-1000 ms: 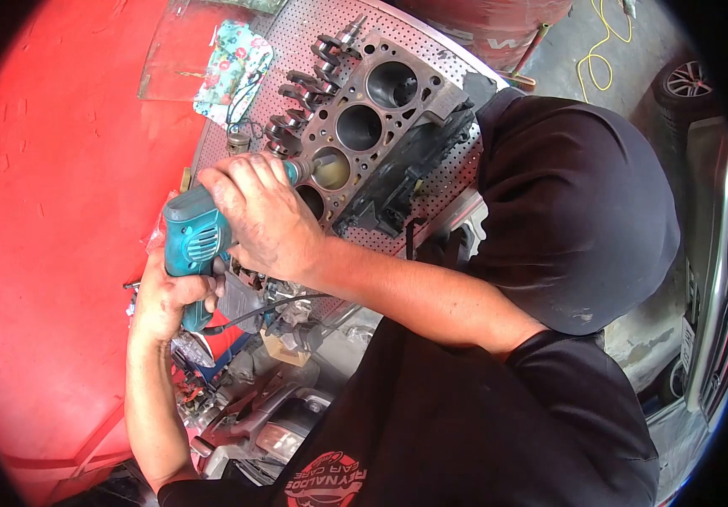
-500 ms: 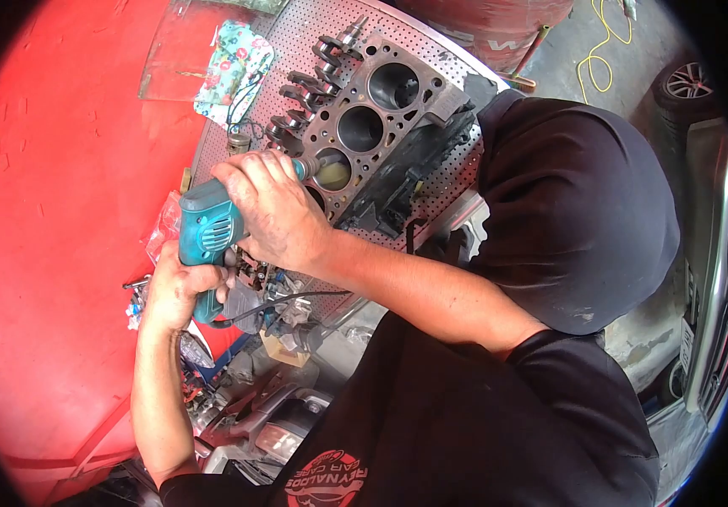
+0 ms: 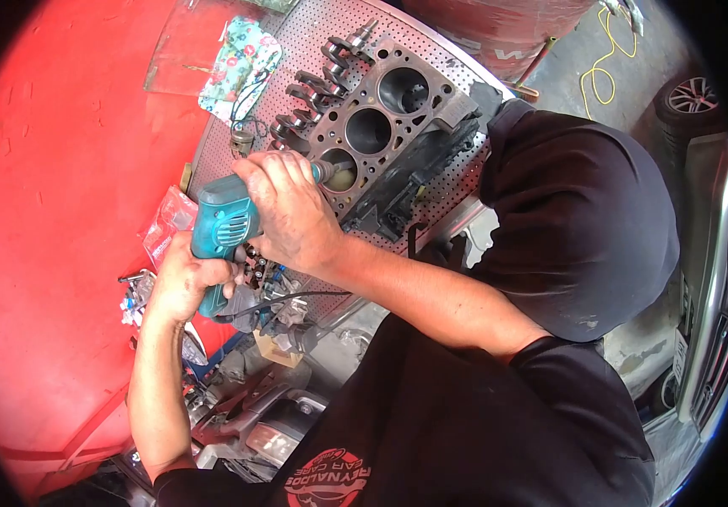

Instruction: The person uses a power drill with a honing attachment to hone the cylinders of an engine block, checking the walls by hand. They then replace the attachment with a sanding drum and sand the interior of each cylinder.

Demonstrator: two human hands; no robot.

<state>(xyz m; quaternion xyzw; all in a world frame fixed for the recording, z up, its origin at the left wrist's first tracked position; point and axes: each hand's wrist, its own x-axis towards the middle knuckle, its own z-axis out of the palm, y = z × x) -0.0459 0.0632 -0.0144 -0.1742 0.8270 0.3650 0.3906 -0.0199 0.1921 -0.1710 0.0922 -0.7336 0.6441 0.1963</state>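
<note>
My left hand (image 3: 186, 279) is wrapped round the grip of a teal power drill (image 3: 227, 221), which lies tilted with its nose toward an engine block (image 3: 393, 131). My right hand (image 3: 292, 207) clasps the drill's front end, just behind the chuck. From the chuck, a yellowish rounded attachment (image 3: 343, 180) reaches into one of the block's cylinder bores; its far end is hidden inside. Two more round bores stand open farther up the block. Beside it lies a crankshaft (image 3: 317, 89), and a piston (image 3: 241, 142) sits near the drill's nose.
The block rests on a perforated metal bench (image 3: 296, 34). A red panel (image 3: 68, 169) fills the left side. A flowered cloth (image 3: 241, 68) lies beyond the piston. A black power cord (image 3: 296, 296) trails below the drill. A rounded black cloth-covered form (image 3: 583, 220) blocks the right.
The drill and both hands have shifted slightly right, a little nearer the block. The whole view has also moved a bit. Both hands keep their hold.
</note>
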